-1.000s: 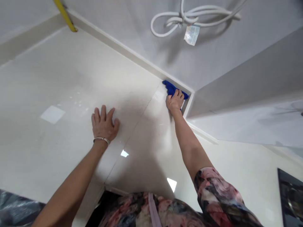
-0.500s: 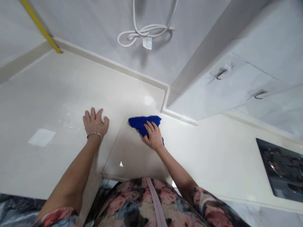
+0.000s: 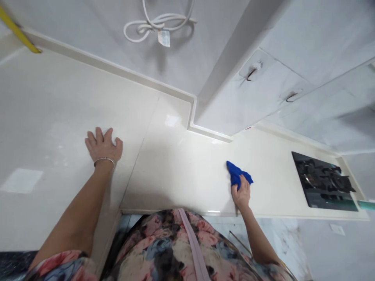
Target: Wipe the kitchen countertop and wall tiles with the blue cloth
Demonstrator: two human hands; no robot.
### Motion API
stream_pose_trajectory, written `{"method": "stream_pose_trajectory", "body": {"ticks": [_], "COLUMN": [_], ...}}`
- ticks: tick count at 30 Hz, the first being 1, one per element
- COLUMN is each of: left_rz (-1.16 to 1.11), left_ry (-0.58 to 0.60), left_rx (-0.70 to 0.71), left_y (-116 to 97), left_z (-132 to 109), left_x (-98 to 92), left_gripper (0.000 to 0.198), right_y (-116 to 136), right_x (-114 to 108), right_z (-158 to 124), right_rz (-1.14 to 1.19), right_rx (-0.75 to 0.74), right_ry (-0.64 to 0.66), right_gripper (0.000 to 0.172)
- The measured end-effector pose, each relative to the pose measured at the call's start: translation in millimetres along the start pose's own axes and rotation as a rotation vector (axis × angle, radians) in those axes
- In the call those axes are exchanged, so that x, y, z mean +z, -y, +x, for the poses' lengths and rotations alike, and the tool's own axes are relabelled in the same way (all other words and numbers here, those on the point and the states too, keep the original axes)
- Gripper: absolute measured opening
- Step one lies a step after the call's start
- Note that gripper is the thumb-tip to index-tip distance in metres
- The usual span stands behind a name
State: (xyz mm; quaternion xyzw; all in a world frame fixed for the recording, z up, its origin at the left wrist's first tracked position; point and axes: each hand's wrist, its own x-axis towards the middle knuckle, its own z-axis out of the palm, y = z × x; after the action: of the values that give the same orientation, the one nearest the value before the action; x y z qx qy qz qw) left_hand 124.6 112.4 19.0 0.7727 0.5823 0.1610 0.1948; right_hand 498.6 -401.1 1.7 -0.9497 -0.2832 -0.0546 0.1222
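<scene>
My left hand rests on the pale countertop with its fingers spread, holding nothing. A bracelet circles that wrist. Well to the right, near the counter's front edge, my right hand grips a crumpled blue cloth pressed against the surface. Part of the cloth is hidden under the fingers.
A black gas stove is set into the counter at the right. A wall corner juts out behind the counter. A tied white cable hangs on the back wall, and two hooks are fixed further right. A yellow pipe stands at the far left.
My right hand has slid the blue cloth rightward and toward the front edge. My left hand stays spread on the counter. The view has shifted right, showing more of the stove.
</scene>
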Motion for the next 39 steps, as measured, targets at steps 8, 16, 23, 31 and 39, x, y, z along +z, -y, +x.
{"method": "stream_pose_trajectory", "body": {"ticks": [8, 16, 23, 31, 39], "left_rz": [0.016, -0.035, -0.108, -0.006, -0.579], "left_ry": [0.017, 0.011, -0.006, 0.013, 0.168], "left_rx": [0.019, 0.031, 0.026, -0.024, 0.08], "left_y": [3.8, 4.5, 3.4, -14.2, -100.3], "left_z": [0.2, -0.1, 0.2, -46.8, -196.0], "left_x": [3.4, 4.4, 4.2, 2.9, 44.8], "left_gripper": [0.064, 0.063, 0.063, 0.069, 0.069], "right_y": [105.2, 277.6, 315.0, 231.2, 189.1], "right_x": [39.2, 59.7, 48.3, 30.0, 40.1], "right_z": [76.4, 76.6, 7.7, -3.8, -34.1], "right_rz": [-0.076, -0.018, 0.093, 0.601, 0.685], "right_rx": [0.28, -0.2, -0.635, -0.735, -0.597], "right_ry": [-0.106, 0.166, 0.371, 0.267, 0.223], "right_gripper": [0.067, 0.068, 0.072, 0.076, 0.045]}}
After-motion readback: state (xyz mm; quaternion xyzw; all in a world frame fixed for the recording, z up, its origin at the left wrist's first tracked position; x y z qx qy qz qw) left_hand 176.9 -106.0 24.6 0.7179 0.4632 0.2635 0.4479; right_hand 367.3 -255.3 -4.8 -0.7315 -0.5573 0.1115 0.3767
